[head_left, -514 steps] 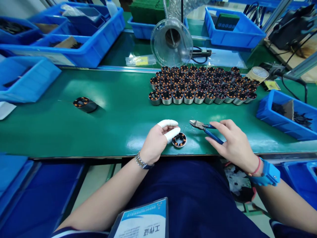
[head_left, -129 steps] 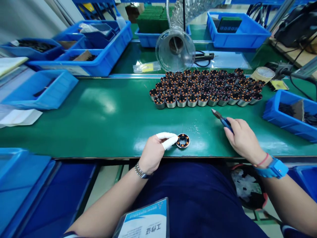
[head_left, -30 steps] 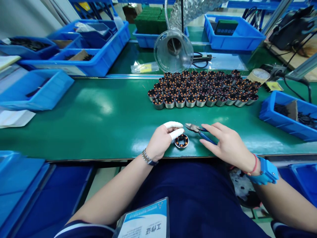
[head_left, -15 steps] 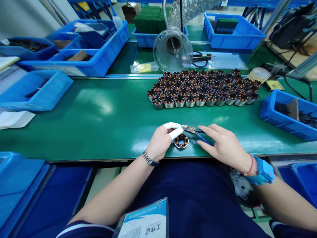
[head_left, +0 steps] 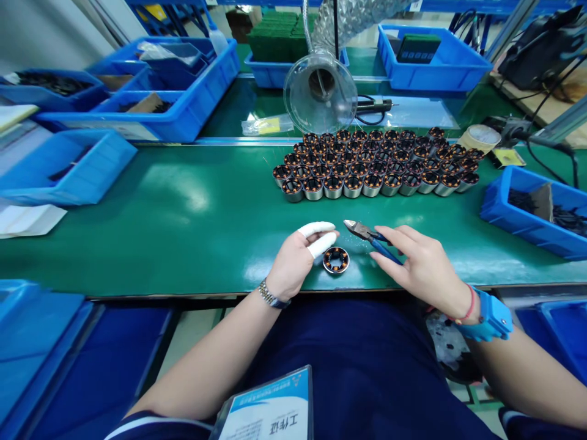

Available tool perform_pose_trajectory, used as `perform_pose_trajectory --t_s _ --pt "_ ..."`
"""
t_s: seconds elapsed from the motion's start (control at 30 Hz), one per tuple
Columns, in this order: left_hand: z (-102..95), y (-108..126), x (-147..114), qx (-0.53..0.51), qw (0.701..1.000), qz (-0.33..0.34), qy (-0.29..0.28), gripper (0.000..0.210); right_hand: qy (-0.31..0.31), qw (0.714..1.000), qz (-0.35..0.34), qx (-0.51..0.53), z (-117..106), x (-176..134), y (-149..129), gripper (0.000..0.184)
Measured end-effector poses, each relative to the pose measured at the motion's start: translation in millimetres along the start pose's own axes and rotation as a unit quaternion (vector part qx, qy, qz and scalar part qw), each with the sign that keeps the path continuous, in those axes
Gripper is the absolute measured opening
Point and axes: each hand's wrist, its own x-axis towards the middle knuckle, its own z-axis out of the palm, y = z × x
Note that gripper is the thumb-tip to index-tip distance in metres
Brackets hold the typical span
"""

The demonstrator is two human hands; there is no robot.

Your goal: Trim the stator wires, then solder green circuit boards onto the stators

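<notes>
My right hand (head_left: 419,263) grips a pair of diagonal cutters (head_left: 362,231) by the blue handles, the jaws pointing left and seemingly closed. White finger cots cover the thumb and forefinger of my left hand (head_left: 298,256). Those two fingers are drawn together just above a motor stator (head_left: 336,272); whatever they pinch, if anything, is too small to make out. The stator rests on the green bench, a round metal ring with black slots and copper windings inside. Between cutter jaws and left fingertips there is a small gap. Tiny pale specks lie near the cutters.
Behind my hands stand rows of similar stators (head_left: 353,186). A clear extraction hood (head_left: 298,91) hangs over their far side. Blue bins (head_left: 527,226) flank the green bench (head_left: 183,244) on the right and left (head_left: 92,183). A tape roll (head_left: 481,137) lies at the right.
The cutters have moved right, away from my left fingertips, together with my right hand. My left hand has shifted slightly left. The stator stays in place.
</notes>
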Motion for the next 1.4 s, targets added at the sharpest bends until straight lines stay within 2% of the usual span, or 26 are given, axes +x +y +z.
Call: perform_pose_trajectory --t_s 0.07,0.17,0.33,0.43,0.57,0.93,1.4 --pt "-7.4 -1 -8 -0.014 0.999 0.009 0.04 0.028 -0.024 0.999 0.009 -0.037 -1 -2 6 0.041" --pt "-15.9 -6 -24 -0.01 0.995 0.024 0.095 0.025 -0.062 0.994 0.02 -0.092 -1 -7 13 0.041" --pt "-12.0 -12 -38 0.047 0.998 0.022 0.048 0.022 -0.052 0.996 0.012 -0.069 -2 -11 8 0.043" --pt "-7.0 -10 -34 0.061 0.996 0.03 0.051 0.012 -0.049 0.998 -0.016 -0.035 -3 -11 -2 0.042" --pt "-5.0 -7 -28 0.053 0.997 0.014 0.054 0.01 -0.048 0.998 -0.046 -0.012 -1 -11 -12 0.041" --pt "-5.5 -8 -26 0.031 0.999 0.011 0.034 0.01 -0.044 0.997 -0.058 -0.016 4 -5 -19 0.04" --pt "-4.4 -8 -26 0.034 0.999 0.012 0.034 0.01 -0.054 0.997 -0.059 -0.012 5 -6 -18 0.037"
